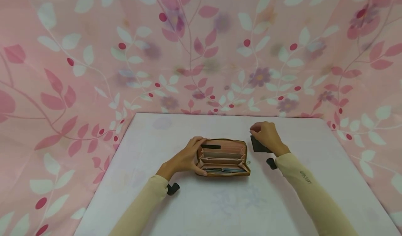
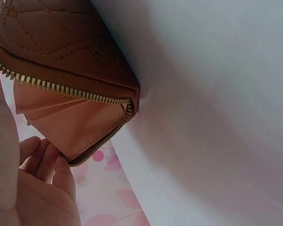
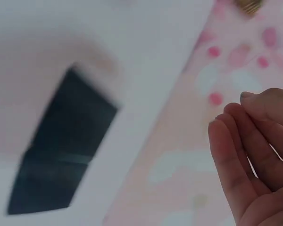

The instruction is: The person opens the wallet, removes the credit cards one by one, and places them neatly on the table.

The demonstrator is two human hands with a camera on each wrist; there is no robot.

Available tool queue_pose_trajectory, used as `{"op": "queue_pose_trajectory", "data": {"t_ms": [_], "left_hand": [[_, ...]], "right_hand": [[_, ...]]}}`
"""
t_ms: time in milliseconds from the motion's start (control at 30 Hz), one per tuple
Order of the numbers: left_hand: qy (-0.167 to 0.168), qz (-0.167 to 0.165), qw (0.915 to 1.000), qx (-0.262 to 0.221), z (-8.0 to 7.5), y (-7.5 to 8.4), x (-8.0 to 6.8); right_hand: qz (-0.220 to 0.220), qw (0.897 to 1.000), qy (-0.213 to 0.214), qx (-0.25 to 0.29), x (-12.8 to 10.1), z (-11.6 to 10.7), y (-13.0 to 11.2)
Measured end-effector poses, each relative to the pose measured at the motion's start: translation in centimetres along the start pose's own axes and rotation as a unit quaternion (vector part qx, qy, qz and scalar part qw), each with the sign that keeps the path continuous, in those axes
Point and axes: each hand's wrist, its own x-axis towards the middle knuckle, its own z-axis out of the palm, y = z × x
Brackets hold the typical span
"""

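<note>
Steadying open wallet [image 1: 223,155], apparently | left hand [image 1: 186,156] gripped its end | right hand [image 1: 267,135] held nothing near black card [image 1: 258,146] | next likely needed thin-edge pinch

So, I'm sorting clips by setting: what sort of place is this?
Likely an indoor recording booth: pink leaf-patterned fabric sheeting surrounds a flat white table on three sides, and there are small black wrist-worn devices.

Brn wallet [image 1: 223,155] — unzipped, pink inside, w/ cards [image 1: 233,170] at near side; blk flat piece [image 1: 258,147] — creased, just R.
</note>
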Motion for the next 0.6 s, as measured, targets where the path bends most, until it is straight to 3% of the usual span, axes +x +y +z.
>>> {"op": "queue_pose_trajectory", "data": {"t_ms": [133, 267, 600], "left_hand": [[-0.002, -0.005, 1.0000, -0.001, -0.1, 0.1, -0.1], [-0.002, -0.006, 1.0000, -0.003, -0.2, 0.1, -0.1], [0.003, 0.004, 1.0000, -0.003, 0.0, 0.0, -0.2]], "right_hand": [[-0.061, 0.998, -0.007, 0.024, 1.3, 0.9, -4.5], [-0.093, 0.994, -0.039, 0.032, 1.8, 2.5, -7.5], [-0.165, 0.972, -0.165, 0.003, 1.9, 6.8, -10.6]]}}
